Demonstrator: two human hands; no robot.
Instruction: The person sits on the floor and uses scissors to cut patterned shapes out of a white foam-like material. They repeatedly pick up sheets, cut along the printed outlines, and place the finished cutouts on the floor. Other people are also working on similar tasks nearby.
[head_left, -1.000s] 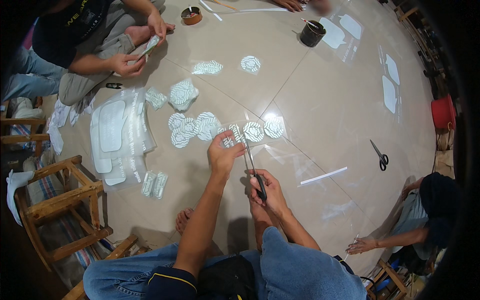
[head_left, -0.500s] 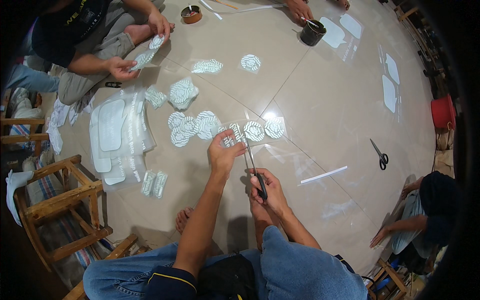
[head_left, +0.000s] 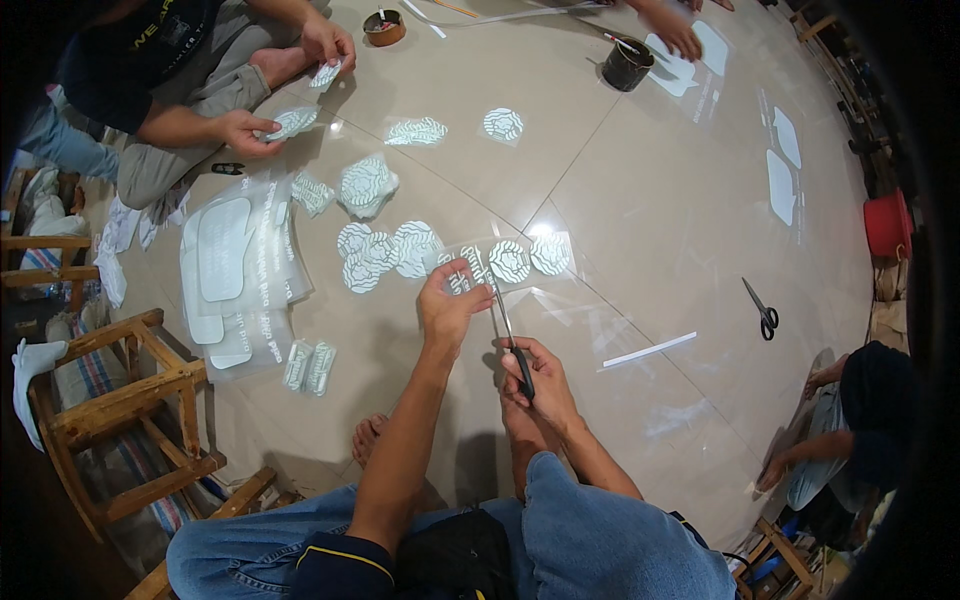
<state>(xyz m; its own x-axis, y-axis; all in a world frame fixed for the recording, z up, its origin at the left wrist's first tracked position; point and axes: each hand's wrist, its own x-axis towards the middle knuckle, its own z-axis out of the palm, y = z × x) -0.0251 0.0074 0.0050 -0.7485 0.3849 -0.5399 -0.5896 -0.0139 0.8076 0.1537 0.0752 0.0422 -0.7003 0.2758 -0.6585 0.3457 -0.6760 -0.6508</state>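
The film strip [head_left: 510,262] is in front of me, its left part at my left hand [head_left: 450,308]; whether it touches the floor [head_left: 610,200], I can't quite tell. The scissors [head_left: 521,372] in my right hand [head_left: 549,386] are at its near edge. Cutouts [head_left: 374,262] lie left of it, stacked sheets [head_left: 225,255] farther left, another pair [head_left: 766,318] well to my right.

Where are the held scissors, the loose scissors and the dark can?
Held scissors [head_left: 522,370]: head view, on the black handle.
Loose scissors [head_left: 764,312]: head view, near the pivot.
Dark can [head_left: 626,72]: head view, on its side wall.

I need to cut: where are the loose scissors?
In the head view, the loose scissors lie at right on the floor, right of the white strip.
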